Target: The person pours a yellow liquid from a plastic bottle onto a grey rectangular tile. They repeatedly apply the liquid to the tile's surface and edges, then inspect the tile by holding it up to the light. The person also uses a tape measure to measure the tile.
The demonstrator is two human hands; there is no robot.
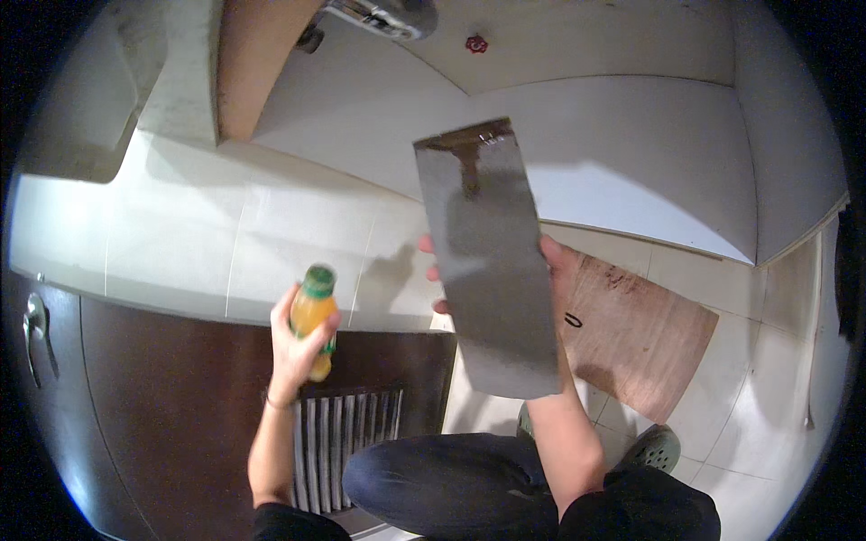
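A small bottle [312, 312] of orange-yellow liquid with a green cap is upright in my left hand [289, 352], the fingers wrapped round its body. Beside it, my right hand [559, 263] grips a long flat grey panel [489, 261] by its side edges from underneath. The panel tilts slightly, and a brown, wet-looking stain [467, 153] spreads along its far end and runs a little way down its face. Most of the right palm is hidden behind the panel. A gap separates the bottle from the panel.
On the tiled floor to the right lies a wooden board [645, 338] with a dark loop [573, 320] near its edge. A brown door [180, 397] with a slatted vent [347, 442] and a metal handle [34, 334] stands left. A red valve knob [476, 43] shows beyond.
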